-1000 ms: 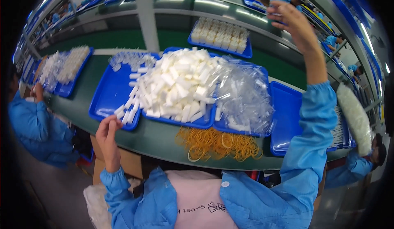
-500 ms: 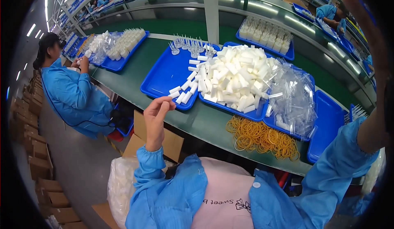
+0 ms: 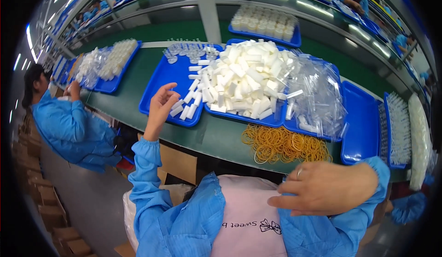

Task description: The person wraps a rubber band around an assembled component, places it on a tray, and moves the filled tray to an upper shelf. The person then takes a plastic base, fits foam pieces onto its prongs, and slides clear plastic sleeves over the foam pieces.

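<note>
My left hand (image 3: 160, 106) is raised over the near edge of the worktop (image 3: 216, 137), fingers loosely spread and curled, holding nothing; it hovers just at the near left corner of a blue tray (image 3: 163, 84), nearest the few white blocks (image 3: 184, 112) strewn there. My right hand (image 3: 322, 188) is low and near, palm down against my blue smock at the chest, fingers extended and slightly parted, empty as far as I can see; a ring shows on one finger. The main heap of white blocks (image 3: 244, 80) is piled on the centre tray, spilling left, presumably kept in bulk within easy reach of both hands. Right of it lies a heap of clear bags (image 3: 317, 91), overlapping the tray edge, and nearer me a loose pile of yellow rubber bands (image 3: 283, 144) sits directly on the green worktop, close to the front edge. An empty-looking tray (image 3: 361, 119) stands further right, then a tray of clear packed pieces (image 3: 399, 128) at the far right. Small clear vials (image 3: 189, 51) stand at the far end of the left tray. Farther off, a tray of white jars (image 3: 264, 22) sits by a post. To the left, a co-worker (image 3: 69, 123) in a blue smock works at a tray of bagged pale items (image 3: 108, 63). Brown cartons (image 3: 50, 202) are stacked on the floor at left. My pink apron (image 3: 248, 220) bears small dark lettering and a bow mark.
</note>
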The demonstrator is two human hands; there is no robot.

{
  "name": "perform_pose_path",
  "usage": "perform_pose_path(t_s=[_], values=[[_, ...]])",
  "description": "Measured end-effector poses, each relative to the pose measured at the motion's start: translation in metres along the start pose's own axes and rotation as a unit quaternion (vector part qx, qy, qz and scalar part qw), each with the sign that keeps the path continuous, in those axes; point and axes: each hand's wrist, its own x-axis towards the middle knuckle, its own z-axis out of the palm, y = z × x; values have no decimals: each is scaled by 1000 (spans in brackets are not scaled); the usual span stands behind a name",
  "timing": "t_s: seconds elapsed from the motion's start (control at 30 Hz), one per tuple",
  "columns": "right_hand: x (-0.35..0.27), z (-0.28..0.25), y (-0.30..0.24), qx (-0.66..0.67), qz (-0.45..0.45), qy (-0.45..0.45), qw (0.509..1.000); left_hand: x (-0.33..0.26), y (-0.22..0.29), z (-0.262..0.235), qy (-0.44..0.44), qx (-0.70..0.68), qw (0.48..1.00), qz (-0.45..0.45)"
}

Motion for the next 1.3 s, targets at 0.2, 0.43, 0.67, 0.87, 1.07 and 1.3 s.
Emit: perform_pose_path(t_s=[0.2, 0.43, 0.67, 0.87, 1.07, 1.3], values=[[-25, 71, 35, 161, 75, 215, 960, 90, -59, -9, 21, 167, 986, -5], [-25, 102, 78, 118, 294, 518, 795, 171, -103, -18, 98, 411, 900, 106], [12, 75, 116, 91, 255, 620, 736, 183, -90, -17, 197, 524, 826, 73], [48, 59, 162, -168, 330, 525, 766, 165, -54, -39, 218, 242, 936, 136], [54, 72, 189, -295, 406, 420, 756, 90, 23, -11, 89, -140, 986, 10], [25, 73, 138, -147, 314, 606, 716, -32, 50, 46, 9, -367, 923, -111]])
